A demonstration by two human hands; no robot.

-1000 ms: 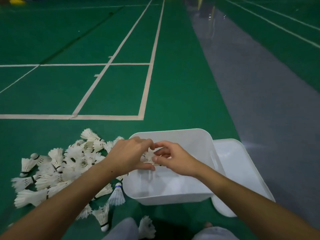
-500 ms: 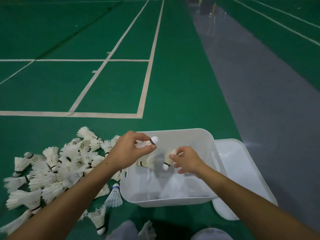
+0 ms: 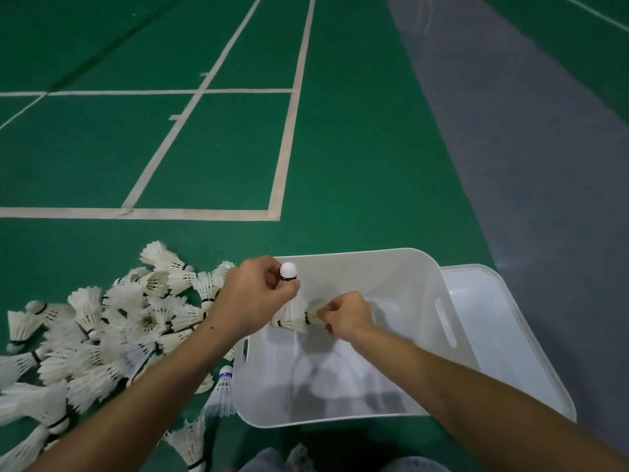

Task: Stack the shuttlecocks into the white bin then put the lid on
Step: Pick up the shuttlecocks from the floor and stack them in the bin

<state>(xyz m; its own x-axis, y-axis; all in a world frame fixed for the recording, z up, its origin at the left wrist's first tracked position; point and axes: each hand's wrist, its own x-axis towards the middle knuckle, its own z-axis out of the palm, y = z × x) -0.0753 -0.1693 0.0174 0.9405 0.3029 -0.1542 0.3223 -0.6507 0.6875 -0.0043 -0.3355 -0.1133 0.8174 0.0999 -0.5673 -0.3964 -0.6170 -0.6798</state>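
Two white-feathered shuttlecocks (image 3: 292, 301), black-banded corks

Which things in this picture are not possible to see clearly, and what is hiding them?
Head view only:
- White plastic bin: its floor is partly covered by both forearms, so any shuttlecocks lying there cannot be counted.
- White lid: its left part is behind the bin wall.
- Pile of white feather shuttlecocks: cut off by the left and bottom edges.
- Right hand: its fingertips hide how it holds the shuttlecock; the left hand shows only the cork.
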